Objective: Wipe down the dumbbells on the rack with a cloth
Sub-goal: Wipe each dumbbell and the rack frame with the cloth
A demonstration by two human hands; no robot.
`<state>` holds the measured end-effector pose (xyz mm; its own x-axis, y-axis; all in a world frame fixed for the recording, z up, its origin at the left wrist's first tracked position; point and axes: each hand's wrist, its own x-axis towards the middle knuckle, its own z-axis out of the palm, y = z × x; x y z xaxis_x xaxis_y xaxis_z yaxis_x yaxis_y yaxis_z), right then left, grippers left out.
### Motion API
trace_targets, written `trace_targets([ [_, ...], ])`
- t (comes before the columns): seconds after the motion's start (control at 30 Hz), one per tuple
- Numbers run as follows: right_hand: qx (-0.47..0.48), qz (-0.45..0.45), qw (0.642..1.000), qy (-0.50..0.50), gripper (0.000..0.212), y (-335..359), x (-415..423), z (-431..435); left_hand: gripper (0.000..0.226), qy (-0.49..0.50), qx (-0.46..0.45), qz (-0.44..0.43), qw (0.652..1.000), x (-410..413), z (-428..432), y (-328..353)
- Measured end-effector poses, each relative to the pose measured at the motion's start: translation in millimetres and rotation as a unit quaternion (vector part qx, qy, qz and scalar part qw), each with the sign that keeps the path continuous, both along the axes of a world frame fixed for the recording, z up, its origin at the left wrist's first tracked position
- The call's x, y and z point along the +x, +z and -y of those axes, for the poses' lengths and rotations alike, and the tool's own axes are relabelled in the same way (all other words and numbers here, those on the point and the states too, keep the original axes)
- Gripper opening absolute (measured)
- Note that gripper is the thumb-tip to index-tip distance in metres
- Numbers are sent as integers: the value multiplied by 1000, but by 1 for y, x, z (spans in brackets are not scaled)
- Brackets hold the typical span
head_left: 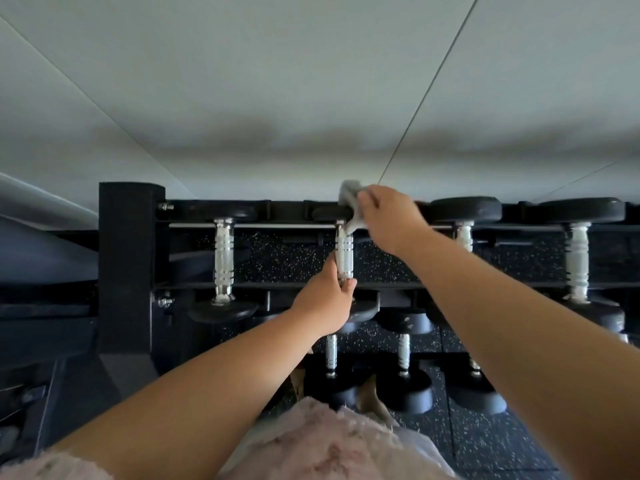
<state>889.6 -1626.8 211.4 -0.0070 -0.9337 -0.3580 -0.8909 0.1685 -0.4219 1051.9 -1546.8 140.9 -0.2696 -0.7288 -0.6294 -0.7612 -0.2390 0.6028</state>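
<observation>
From my station I see the left hand (325, 299) curled round the near end of the handle of one dumbbell (344, 252), which lies on the top level of the rack (124, 237). The right hand (388, 216) is further away, at the far head of the same dumbbell. Its fingers grip a grey cloth (349, 197) that is bunched against this head. The cloth is a little blurred, so I cannot tell how it is folded. The two hands are apart, with the bare middle of the handle between them. To the left of the left hand a second dumbbell (224, 258) lies parallel, and to the right of the right hand two more dumbbells (576, 258) lie the same way. Below the left hand, lower down, some smaller dumbbells (403, 355) stand in a row. Behind the right hand I see a pale wall (311, 81). Under the arms there is a dark speckled floor (485, 441) and, closest to the camera, a pink fluffy garment (329, 441).
</observation>
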Motion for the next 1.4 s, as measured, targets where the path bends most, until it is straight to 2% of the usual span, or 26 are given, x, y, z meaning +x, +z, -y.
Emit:
trace_targets([
  [0.07,22,194,980,-29,34,2,7,4,61,-9,9,10,1000,-2,2,0],
  [0.13,59,238,969,-30,29,1,7,11,63,-18,28,15,999,-3,5,3],
  [0.27,90,232,963,-100,29,2,-6,12,64,-18,46,14,999,-4,7,12],
  [0.43,-10,170,967,-190,27,-1,-17,-25,65,-16,51,5,999,-4,6,16],
  [0.53,-35,191,945,-262,26,-4,-14,-52,62,-15,49,-5,999,-3,6,23],
  [0.63,4,238,920,-311,25,-14,1,-65,50,6,45,-27,999,0,8,24],
  [0.73,43,245,924,-289,19,-22,22,-72,51,53,49,-52,996,6,11,26],
  [0.8,55,259,919,-291,28,-29,32,-73,59,71,55,-52,995,11,15,26],
  [0.9,82,184,944,-259,18,-35,33,-73,64,77,64,-49,994,11,17,24],
  [1.0,107,80,983,-128,21,-32,22,-83,63,72,66,-57,994,11,15,24],
  [1.13,206,5,978,32,25,-10,0,-106,61,53,64,-46,996,12,17,26],
  [1.2,221,33,974,46,32,3,-1,-113,62,54,70,-44,995,13,18,25],
  [1.23,220,69,973,29,42,6,2,-114,62,57,75,-49,994,13,18,26],
  [1.3,211,149,965,-47,67,6,17,-108,63,70,84,-64,992,14,18,25],
  [1.4,130,215,953,-167,71,-13,44,-94,72,91,104,-74,988,16,18,23],
])
